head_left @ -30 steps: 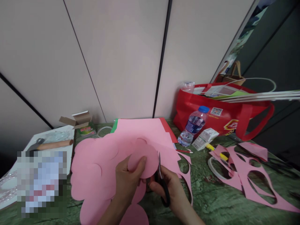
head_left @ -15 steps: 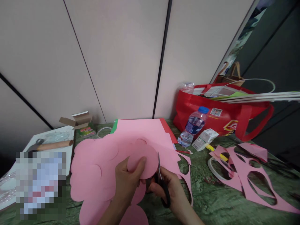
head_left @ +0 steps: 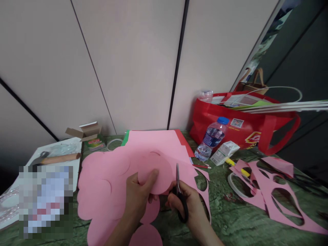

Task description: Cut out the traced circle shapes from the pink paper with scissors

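Observation:
Pinched between the thumb and fingers of my left hand (head_left: 139, 196) is a round pink paper disc (head_left: 162, 176). Black-handled scissors (head_left: 181, 200) are in my right hand (head_left: 188, 201), their metal blades pointing up and away. The blades look closed and stand just right of the disc's edge, apart from it. Under and left of my hands spread several overlapping pink paper circles (head_left: 96, 191), partly covered by my left arm. Behind the disc lies a stack of pink paper sheets (head_left: 155, 138), with green and red sheets showing at its sides.
Cut-out pink scraps (head_left: 273, 191) and a tape roll (head_left: 237, 186) lie to the right on the green table. A water bottle (head_left: 211, 140), a small white box (head_left: 224, 152) and a red bag (head_left: 266, 126) stand behind. At left are an opened carton (head_left: 94, 141) and a wooden-handled hammer (head_left: 61, 159).
My right hand has shifted slightly right, taking the scissors away from the disc's edge; the blades now point more upright. My left hand keeps its hold on the disc, which has moved slightly.

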The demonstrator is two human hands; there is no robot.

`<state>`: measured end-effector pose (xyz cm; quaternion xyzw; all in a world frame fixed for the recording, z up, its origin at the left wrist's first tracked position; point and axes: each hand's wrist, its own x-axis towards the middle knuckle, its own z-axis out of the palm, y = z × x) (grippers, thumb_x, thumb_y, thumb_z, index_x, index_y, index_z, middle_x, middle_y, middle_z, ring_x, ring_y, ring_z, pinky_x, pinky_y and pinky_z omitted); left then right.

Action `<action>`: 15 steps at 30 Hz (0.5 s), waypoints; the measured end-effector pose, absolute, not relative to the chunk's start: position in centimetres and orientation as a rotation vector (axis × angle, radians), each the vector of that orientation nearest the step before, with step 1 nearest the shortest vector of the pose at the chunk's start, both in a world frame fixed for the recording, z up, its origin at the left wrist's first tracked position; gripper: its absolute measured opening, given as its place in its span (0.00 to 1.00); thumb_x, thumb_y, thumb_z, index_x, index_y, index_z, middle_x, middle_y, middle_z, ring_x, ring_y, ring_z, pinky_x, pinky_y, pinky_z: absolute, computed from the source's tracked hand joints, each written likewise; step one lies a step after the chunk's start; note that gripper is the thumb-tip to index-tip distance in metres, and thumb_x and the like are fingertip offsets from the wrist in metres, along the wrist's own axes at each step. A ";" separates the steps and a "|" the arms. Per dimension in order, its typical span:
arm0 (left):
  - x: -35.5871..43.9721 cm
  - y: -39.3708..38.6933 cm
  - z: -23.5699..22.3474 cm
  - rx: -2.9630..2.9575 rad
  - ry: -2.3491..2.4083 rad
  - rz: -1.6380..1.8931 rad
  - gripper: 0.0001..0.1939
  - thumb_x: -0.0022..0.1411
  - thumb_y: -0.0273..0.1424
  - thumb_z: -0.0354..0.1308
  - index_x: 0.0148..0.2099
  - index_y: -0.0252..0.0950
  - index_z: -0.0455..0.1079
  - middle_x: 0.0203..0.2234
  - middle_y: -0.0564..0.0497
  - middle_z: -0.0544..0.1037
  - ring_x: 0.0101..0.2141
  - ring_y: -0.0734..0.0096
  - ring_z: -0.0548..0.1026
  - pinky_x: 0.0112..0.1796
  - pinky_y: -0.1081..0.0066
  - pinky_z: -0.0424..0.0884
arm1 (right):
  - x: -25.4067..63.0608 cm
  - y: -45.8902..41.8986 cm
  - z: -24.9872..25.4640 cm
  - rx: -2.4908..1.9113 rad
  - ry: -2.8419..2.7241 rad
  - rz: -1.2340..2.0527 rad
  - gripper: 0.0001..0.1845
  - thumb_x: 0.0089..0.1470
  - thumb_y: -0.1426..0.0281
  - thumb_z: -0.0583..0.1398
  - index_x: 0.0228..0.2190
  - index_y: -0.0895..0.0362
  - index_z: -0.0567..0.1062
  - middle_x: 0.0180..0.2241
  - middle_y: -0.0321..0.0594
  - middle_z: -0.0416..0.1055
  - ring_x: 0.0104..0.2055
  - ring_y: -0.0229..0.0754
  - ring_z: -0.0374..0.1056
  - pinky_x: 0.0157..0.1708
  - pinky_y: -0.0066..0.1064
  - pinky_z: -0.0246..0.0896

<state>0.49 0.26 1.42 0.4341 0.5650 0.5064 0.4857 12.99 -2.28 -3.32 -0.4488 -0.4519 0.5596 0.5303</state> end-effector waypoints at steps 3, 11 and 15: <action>0.4 0.3 1.2 1.074 1.390 1.237 0.20 0.49 0.40 0.58 0.14 0.34 0.60 0.04 0.56 0.62 0.08 0.79 0.57 0.11 0.77 0.51 | 13.0 -2.3 -3.1 -1.047 -1.045 1.341 0.16 0.40 0.60 0.65 0.25 0.57 0.69 0.16 0.29 0.61 0.17 0.34 0.56 0.17 0.25 0.51; -1.1 1.5 1.6 1.215 1.516 1.216 0.13 0.52 0.39 0.56 0.25 0.34 0.63 0.09 0.59 0.64 0.10 0.78 0.60 0.11 0.78 0.54 | 12.8 -2.1 -4.2 -1.105 -1.090 1.333 0.16 0.38 0.62 0.67 0.27 0.58 0.70 0.19 0.29 0.62 0.19 0.33 0.57 0.19 0.24 0.52; -2.8 2.4 2.1 1.329 1.690 1.237 0.13 0.51 0.34 0.56 0.40 0.34 0.65 0.21 0.56 0.70 0.10 0.79 0.63 0.12 0.75 0.60 | 12.8 -2.2 -4.2 -1.132 -1.105 1.367 0.19 0.37 0.60 0.67 0.28 0.58 0.70 0.19 0.32 0.66 0.20 0.36 0.61 0.21 0.26 0.57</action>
